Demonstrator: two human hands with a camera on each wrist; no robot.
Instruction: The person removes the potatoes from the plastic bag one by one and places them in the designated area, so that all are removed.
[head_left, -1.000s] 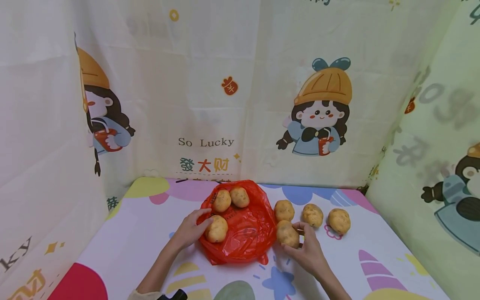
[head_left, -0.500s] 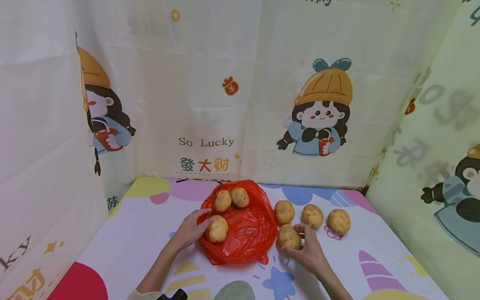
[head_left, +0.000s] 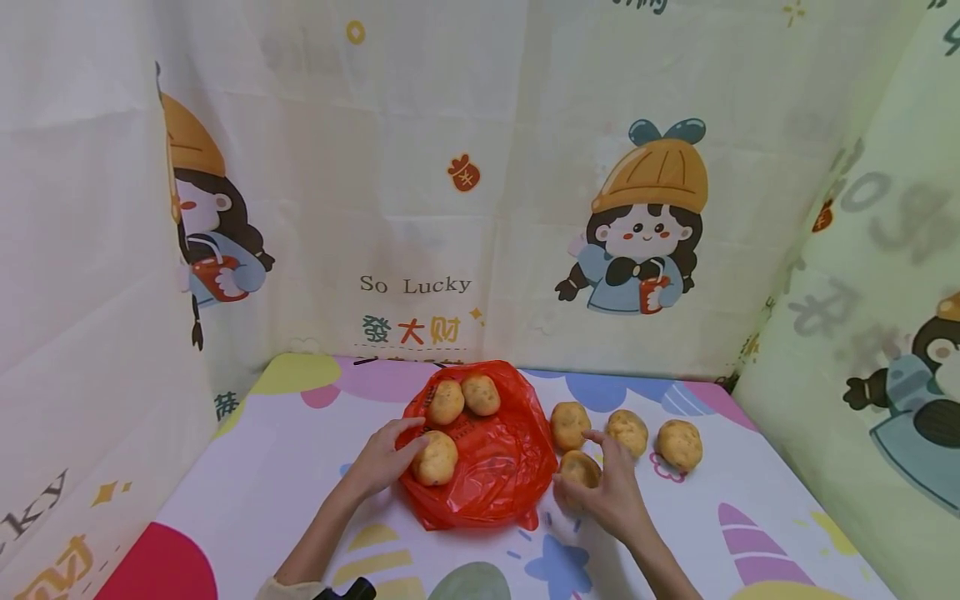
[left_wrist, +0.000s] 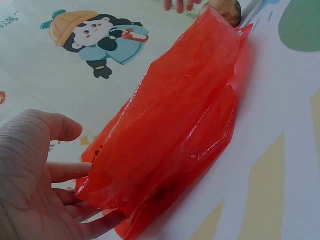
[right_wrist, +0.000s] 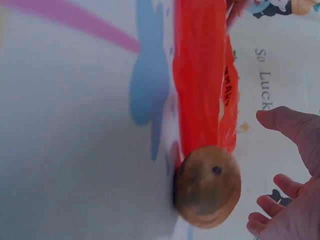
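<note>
A red plastic bag [head_left: 495, 475] lies with its mouth spread on the table, holding three potatoes, one of them a potato [head_left: 435, 458] near its left rim. My left hand [head_left: 378, 462] is at that rim, fingertips against the plastic and the thumb raised apart from the fingers, as the left wrist view shows. My right hand [head_left: 611, 492] hovers over a potato [head_left: 579, 468] beside the bag's right side, thumb and fingers spread. In the right wrist view a gap shows between this hand and the potato [right_wrist: 207, 187].
Behind and right of the right hand, three more potatoes stand in a row: a near one [head_left: 570, 425], a middle one [head_left: 627, 432] and a far-right one [head_left: 679, 445]. Patterned cloth walls [head_left: 495, 250] enclose the table [head_left: 675, 533] at the back and sides.
My right hand set the potato down slightly to the right and nearer me, then let go, its fingers spreading and lifting off. The left hand and the bag have stayed in place.
</note>
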